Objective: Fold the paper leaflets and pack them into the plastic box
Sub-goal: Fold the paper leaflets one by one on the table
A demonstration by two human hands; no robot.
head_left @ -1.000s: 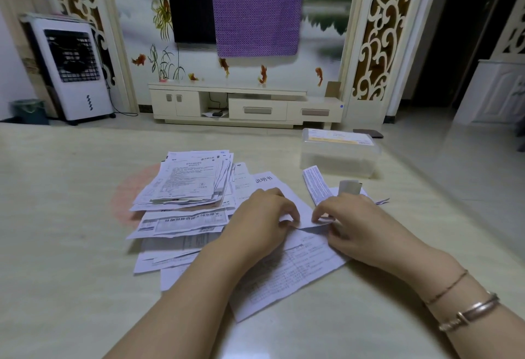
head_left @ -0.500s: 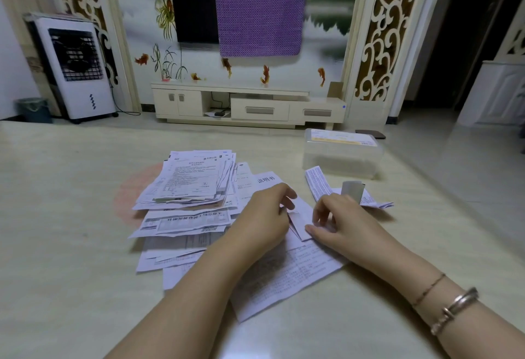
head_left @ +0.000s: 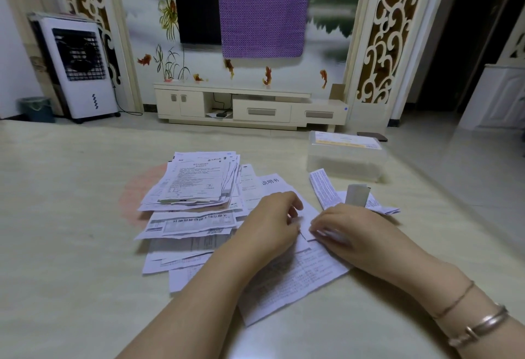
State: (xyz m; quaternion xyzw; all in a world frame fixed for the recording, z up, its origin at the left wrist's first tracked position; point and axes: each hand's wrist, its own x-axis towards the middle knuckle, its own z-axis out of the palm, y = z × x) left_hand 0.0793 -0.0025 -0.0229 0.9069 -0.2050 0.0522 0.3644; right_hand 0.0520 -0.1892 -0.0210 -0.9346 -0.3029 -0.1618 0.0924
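Pale marbled table point(head_left: 71, 259), bearing all items. Heap of unfolded paper leaflets point(head_left: 196, 188), left of centre. Clear plastic box point(head_left: 345, 161), lidded, lying ahead and to the right, nearer the right hand. Large leaflet point(head_left: 295, 276) under both hands, long axis running from near-left to far-right. Left hand point(head_left: 270, 225) and right hand point(head_left: 349, 225), fingers curled, apparently pinching a fold at its middle; exact grip blurred. Folded slips point(head_left: 324, 188) lie between hands and box.
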